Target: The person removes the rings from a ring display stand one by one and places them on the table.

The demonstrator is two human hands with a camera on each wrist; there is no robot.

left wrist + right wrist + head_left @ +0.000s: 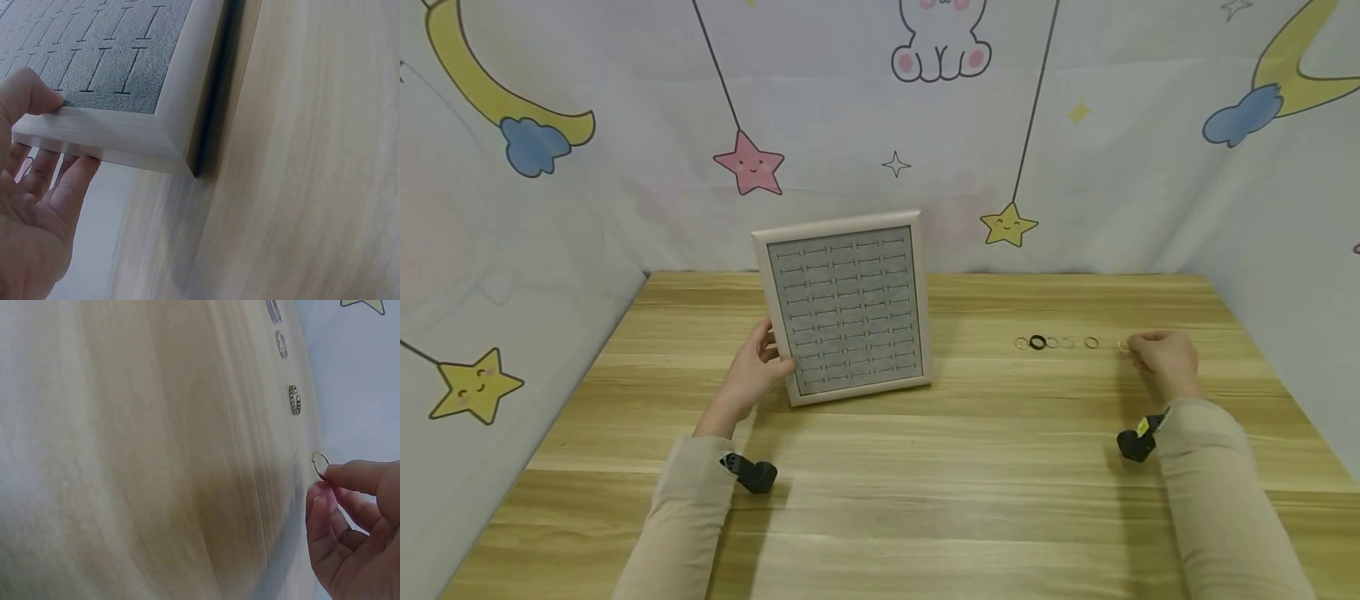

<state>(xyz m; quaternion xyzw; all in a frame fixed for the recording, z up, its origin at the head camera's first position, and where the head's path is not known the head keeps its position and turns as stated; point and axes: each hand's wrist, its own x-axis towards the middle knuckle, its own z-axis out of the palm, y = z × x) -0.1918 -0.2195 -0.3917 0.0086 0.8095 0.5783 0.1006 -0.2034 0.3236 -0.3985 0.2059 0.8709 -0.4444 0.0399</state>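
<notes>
A framed ring display board (848, 312) with grey slotted foam stands tilted on the table. My left hand (748, 372) grips its left side, thumb on the front of the frame and fingers behind, as the left wrist view (44, 181) also shows. Over at the right, my right hand (1168, 360) pinches a thin gold ring (320, 465) between thumb and fingertips. Left of that hand lies a row of rings: a patterned ring (1092, 342), two pale thin rings, a black ring (1037, 342) and a gold ring (1022, 342).
The wood-grain table (925, 492) runs back to a white cloth backdrop (850, 108) printed with stars and moons. Cloth walls also close off both sides. A small black camera sits on each wrist, the left one (756, 476) near the table's front.
</notes>
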